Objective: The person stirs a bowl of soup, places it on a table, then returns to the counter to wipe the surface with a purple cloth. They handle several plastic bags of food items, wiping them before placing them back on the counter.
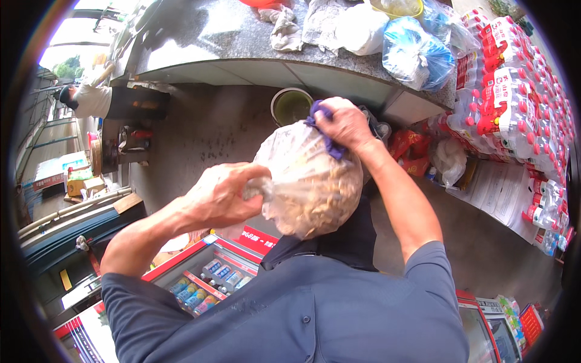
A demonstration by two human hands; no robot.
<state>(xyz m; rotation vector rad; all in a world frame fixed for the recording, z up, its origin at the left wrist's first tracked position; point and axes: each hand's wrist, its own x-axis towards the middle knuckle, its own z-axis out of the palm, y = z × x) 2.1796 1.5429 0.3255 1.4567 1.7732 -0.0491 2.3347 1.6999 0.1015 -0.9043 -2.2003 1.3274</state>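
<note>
A large, clear plastic bag (317,190) full of pale brown, chunky pieces hangs in front of my body. My left hand (231,195) grips its gathered neck between thumb and fingers. A bunched purple cloth (333,147) is held in my right hand (342,120), against the upper side of the bag. What the pieces are, I cannot tell. Just beyond the bag a round bucket (290,106) with a pale rim stands on the floor beside the counter.
A stone counter (218,50) bears rags and tied plastic bags (417,54). Shrink-wrapped drink bottles (508,100) are stacked at the right. A drinks fridge (213,272) stands at the lower left. Another person (93,100) is far off at the left.
</note>
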